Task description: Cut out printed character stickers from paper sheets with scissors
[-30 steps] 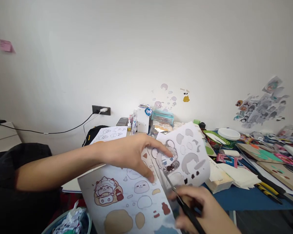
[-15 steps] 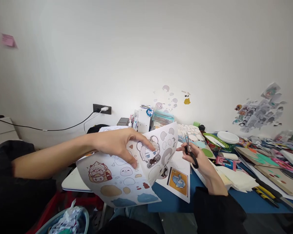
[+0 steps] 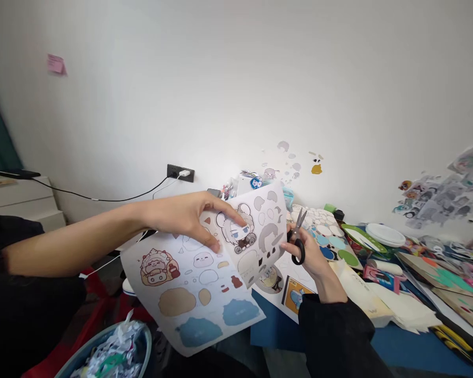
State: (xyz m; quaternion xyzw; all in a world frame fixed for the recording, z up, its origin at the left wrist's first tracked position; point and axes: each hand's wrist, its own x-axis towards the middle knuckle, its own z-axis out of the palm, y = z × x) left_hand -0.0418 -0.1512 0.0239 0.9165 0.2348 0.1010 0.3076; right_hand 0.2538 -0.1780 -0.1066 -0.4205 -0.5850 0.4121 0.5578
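A printed sheet of paper [image 3: 208,320] with cartoon animals and coloured shapes hangs in front of me, partly cut or overlapped, so I cannot tell whether its right part [image 3: 265,220] is a separate piece. My left hand [image 3: 193,218] grips it from above, thumb and forefinger spread across the print, other fingers hidden behind. Black-handled scissors [image 3: 299,231] are in my right hand [image 3: 309,252], blades pointing up and slightly parted. My right thumb and forefinger also touch the sheet's right edge. Under it lies another print with an orange-framed picture [image 3: 294,294].
A bin of paper scraps [image 3: 110,352] stands at lower left. Across the blue table [image 3: 398,346] on the right lie napkins [image 3: 402,307], yellow-black cutters [image 3: 453,341], a white lid [image 3: 385,234] and cardboard pieces [image 3: 425,273]. A cable [image 3: 114,200] runs to the wall socket.
My view has turned left, so the background shifts right. My right hand has come in to the sheet's right edge, bringing the scissors closer. The left hand keeps its grip.
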